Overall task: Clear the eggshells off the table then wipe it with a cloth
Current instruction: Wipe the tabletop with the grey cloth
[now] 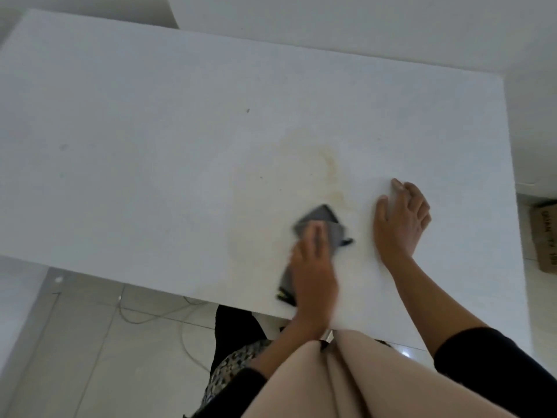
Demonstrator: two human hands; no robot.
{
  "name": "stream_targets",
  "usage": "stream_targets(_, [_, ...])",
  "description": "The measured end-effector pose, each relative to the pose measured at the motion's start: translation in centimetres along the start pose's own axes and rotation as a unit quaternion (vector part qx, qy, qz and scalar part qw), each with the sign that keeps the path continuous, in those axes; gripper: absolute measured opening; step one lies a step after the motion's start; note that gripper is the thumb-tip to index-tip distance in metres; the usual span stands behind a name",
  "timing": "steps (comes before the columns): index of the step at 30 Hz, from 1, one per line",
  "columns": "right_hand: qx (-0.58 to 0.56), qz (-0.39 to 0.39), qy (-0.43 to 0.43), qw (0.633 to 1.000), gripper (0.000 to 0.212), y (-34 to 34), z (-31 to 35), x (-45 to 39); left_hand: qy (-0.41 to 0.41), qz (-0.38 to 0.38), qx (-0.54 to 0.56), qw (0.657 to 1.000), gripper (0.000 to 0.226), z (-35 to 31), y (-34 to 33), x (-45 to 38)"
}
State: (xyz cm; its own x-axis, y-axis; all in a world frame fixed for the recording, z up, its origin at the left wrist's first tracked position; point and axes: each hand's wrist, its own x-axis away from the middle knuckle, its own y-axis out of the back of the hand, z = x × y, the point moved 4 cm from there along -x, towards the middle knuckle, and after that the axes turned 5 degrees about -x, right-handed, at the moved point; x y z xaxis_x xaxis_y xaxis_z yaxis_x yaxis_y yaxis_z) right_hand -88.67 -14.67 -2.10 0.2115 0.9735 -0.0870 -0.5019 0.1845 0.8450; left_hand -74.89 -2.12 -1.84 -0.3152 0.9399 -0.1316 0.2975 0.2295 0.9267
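We see a large white rectangular table (150, 116) filling most of the view, its near edge running from nine o'clock down toward five o'clock. Below it, at seven o'clock, lies a pale tiled floor (99, 342) with a thin white cable (180, 333) curling across it. A faint yellowish ring-shaped stain (328, 170) marks the tabletop just past the centre, toward three o'clock. At the frame's three o'clock edge a brown cardboard box (546, 236) sits on the floor beside the table. Our left hand (313, 267), at about six o'clock from the stain, presses flat with straight fingers on a dark grey folded cloth (325, 224); the hand and cloth are blurred. The cloth lies on the tabletop near the near edge, touching the lower rim of the stain, with one end poking out beyond the fingertips at twelve o'clock and the other trailing back under the palm. Our right hand (401, 218) rests on the table just at three o'clock of the cloth, fingers loosely bent, holding nothing. A small dark speck (248, 110) sits at twelve o'clock of the stain, well apart.
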Motion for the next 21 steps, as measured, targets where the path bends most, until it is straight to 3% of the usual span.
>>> stream_targets(3, [-0.01, -0.001, 0.001, 1.0, 0.043, 0.2, 0.0, 0.0, -0.013, 0.005, 0.078, 0.997, 0.056, -0.3, 0.8, -1.6])
stream_targets(7, [-0.021, -0.001, -0.003, 1.0, 0.042, 0.2, -0.1, 0.0, 0.165, -0.132, 0.042, 0.977, 0.048, 12.1, 5.8, -4.7])
stream_targets(10, [-0.015, -0.002, -0.008, 1.0, 0.043, 0.1, 0.0, 0.0, 0.252, -0.1, 0.007, 0.963, 0.049, 17.9, 6.8, -6.0])
stream_targets(13, [-0.013, 0.001, -0.005, 1.0, 0.042, 0.1, 0.0, 0.1, 0.245, -0.041, -0.004, 0.969, 0.051, 14.1, 4.4, -7.8])
stream_targets(18, [-0.112, -0.027, -0.071, 0.991, 0.044, 0.6, 1.4, -0.6, 0.142, 0.075, 0.083, 0.983, 0.061, 3.3, 1.4, -10.9])
stream_targets(20, [-0.128, -0.036, -0.003, 0.991, 0.046, 0.1, 5.4, 0.0, 0.165, 0.104, 0.156, 0.968, 0.057, 2.9, 2.0, -12.4])
stream_targets(21, [-0.135, -0.009, 0.048, 0.99, 0.046, -0.9, 8.0, 0.6, 0.175, 0.075, 0.181, 0.965, 0.057, 3.7, 2.8, -13.0])
